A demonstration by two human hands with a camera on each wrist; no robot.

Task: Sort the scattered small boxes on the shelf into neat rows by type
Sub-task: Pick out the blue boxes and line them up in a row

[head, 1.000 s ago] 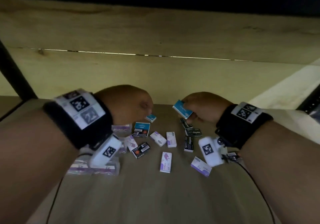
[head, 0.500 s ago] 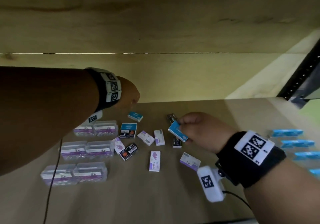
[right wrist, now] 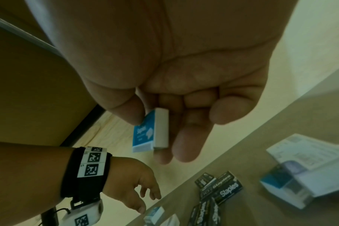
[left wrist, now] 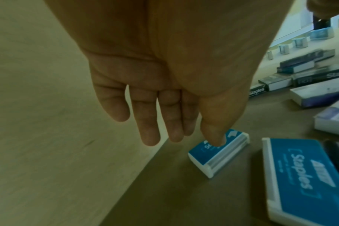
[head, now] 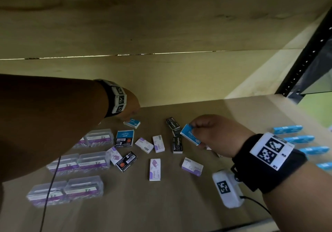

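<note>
Small staple boxes lie scattered on the wooden shelf [head: 179,206]. My right hand [head: 196,130] pinches a small blue box [head: 190,137] between thumb and fingers, holding it above the black boxes [head: 177,144]. The right wrist view shows that blue box [right wrist: 145,134] held edge-on in the right hand [right wrist: 150,139]. My left hand [head: 130,114] reaches down at the back of the pile to another small blue box [head: 132,123]. In the left wrist view the left hand [left wrist: 184,137] has straight fingers, and its thumb tip touches the top of that box [left wrist: 213,157].
Clear purple-labelled cases [head: 77,163] sit in rows at the left. A row of blue boxes [head: 287,129] lines the right edge. White-and-purple boxes [head: 154,169], a larger blue-and-black box [head: 124,138] and a black barcode box [head: 126,161] lie between. The back wall [head: 161,80] is close.
The view swung right, showing the blue row. My right hand carried its blue box slightly right and down. My left hand opened and lowered onto the small blue box at the back.
</note>
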